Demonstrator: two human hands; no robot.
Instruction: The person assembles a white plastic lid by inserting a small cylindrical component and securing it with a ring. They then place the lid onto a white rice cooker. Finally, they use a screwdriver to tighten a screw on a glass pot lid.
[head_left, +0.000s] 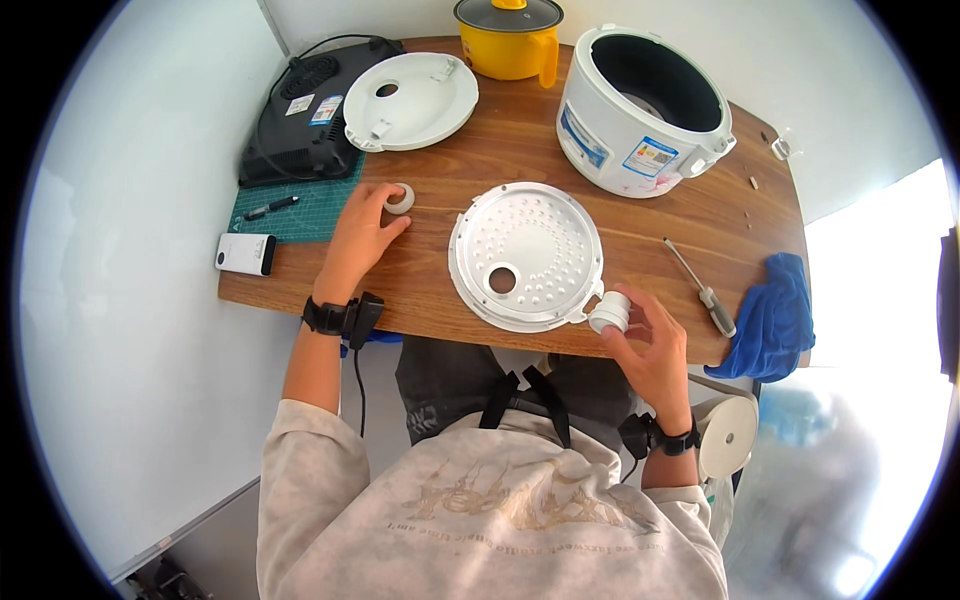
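Note:
A round white perforated-looking plate (545,235) with rows of bumps and one round hole lies flat near the table's front edge. My right hand (655,345) grips a short white cylindrical part (610,312) between thumb and fingers, close to the plate's lower right rim. To the left of the plate, my left hand (362,232) has its thumb and index finger around a small off-white ring (399,198), at or just above the table. Behind that hand rests a white round lid (425,105) with a dark hole.
A white cooker body (590,130) and yellow pot (505,50) stand at the back. Left are a black appliance (300,150), green mat (325,220), pen (270,208) and white device (245,254). Right are a screwdriver (712,305), blue cloth (775,320) and small bits.

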